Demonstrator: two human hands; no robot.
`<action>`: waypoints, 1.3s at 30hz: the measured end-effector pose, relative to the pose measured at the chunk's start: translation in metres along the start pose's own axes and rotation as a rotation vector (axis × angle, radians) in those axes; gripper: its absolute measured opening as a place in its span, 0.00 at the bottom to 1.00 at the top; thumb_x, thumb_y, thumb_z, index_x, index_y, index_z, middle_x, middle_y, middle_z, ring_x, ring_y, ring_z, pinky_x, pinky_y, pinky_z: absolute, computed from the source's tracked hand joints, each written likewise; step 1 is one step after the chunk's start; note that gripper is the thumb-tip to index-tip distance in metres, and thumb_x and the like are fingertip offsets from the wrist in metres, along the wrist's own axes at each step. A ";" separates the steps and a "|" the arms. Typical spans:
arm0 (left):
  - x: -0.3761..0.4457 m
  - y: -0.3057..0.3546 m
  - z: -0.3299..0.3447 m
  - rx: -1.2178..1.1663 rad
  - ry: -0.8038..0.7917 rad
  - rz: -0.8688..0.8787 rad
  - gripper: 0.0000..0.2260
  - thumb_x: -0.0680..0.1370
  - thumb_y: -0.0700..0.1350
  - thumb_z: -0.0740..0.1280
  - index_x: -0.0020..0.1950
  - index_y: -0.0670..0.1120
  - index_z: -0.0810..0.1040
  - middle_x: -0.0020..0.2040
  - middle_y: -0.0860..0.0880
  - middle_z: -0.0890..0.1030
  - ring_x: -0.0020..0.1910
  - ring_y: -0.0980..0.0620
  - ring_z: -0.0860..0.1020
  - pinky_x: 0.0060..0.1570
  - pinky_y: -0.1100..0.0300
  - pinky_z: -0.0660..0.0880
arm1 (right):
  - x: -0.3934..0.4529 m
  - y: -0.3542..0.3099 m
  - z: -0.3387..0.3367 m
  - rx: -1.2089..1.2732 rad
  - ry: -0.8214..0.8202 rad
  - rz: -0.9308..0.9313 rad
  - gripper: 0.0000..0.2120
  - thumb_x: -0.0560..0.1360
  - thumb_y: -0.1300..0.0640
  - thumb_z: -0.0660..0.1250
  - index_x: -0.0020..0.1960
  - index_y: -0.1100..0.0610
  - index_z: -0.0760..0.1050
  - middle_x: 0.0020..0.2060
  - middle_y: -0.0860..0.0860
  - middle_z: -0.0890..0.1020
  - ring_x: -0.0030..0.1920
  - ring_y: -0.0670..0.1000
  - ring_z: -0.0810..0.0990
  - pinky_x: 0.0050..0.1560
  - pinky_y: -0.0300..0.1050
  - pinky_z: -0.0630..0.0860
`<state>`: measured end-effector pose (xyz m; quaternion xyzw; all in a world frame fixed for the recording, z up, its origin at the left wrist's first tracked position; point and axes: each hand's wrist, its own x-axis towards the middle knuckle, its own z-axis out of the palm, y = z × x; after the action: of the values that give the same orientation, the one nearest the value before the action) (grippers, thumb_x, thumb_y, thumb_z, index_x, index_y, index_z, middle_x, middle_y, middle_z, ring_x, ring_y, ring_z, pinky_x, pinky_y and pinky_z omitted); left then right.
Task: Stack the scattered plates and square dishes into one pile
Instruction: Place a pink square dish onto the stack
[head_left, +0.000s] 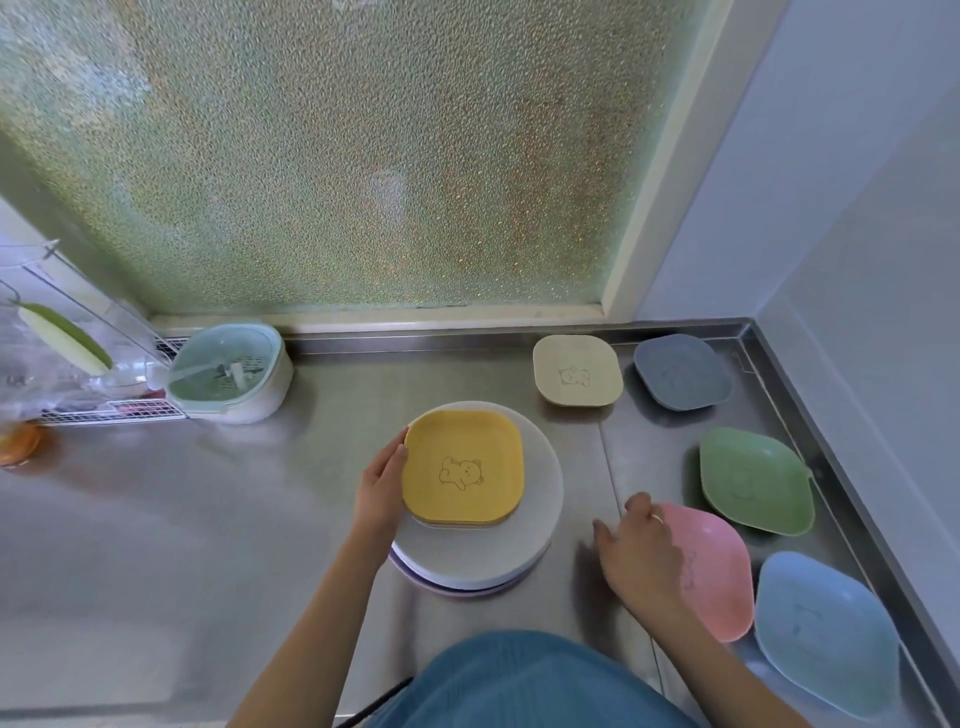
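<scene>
A yellow square dish with a bear drawing lies on top of a pile of round white plates in the middle of the steel counter. My left hand holds the yellow dish's left edge, thumb on the rim, fingers hidden beneath. My right hand hovers with spread fingers over the left side of a pink square dish. More square dishes lie apart on the right: green, light blue, grey-blue and beige.
A mint strainer tub stands at the back left beside a wire rack. The counter's raised rim runs along the right wall. A frosted window fills the back.
</scene>
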<state>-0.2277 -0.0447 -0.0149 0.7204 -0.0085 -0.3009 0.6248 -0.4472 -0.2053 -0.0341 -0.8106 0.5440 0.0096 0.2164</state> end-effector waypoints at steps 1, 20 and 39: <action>0.000 -0.001 0.001 0.004 0.002 -0.002 0.14 0.80 0.45 0.59 0.63 0.51 0.77 0.60 0.51 0.80 0.60 0.50 0.77 0.61 0.53 0.72 | 0.000 0.009 0.004 -0.070 -0.056 0.052 0.22 0.76 0.46 0.61 0.62 0.60 0.62 0.54 0.57 0.75 0.54 0.60 0.75 0.50 0.52 0.70; -0.004 -0.003 0.003 -0.019 0.011 0.010 0.15 0.80 0.44 0.60 0.66 0.49 0.76 0.62 0.49 0.79 0.60 0.50 0.77 0.62 0.53 0.73 | -0.026 -0.119 -0.041 0.118 0.053 -0.801 0.22 0.71 0.72 0.61 0.61 0.55 0.74 0.48 0.59 0.77 0.52 0.59 0.75 0.45 0.51 0.77; -0.004 0.006 0.005 0.218 -0.031 0.128 0.18 0.82 0.45 0.55 0.73 0.52 0.65 0.61 0.55 0.71 0.61 0.56 0.70 0.60 0.62 0.64 | 0.013 -0.110 0.002 0.023 -0.196 -0.624 0.28 0.82 0.52 0.49 0.76 0.58 0.40 0.77 0.52 0.45 0.76 0.50 0.45 0.75 0.46 0.47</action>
<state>-0.2310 -0.0490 -0.0083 0.7773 -0.0970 -0.2687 0.5605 -0.3441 -0.1816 -0.0013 -0.9310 0.2461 0.0148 0.2694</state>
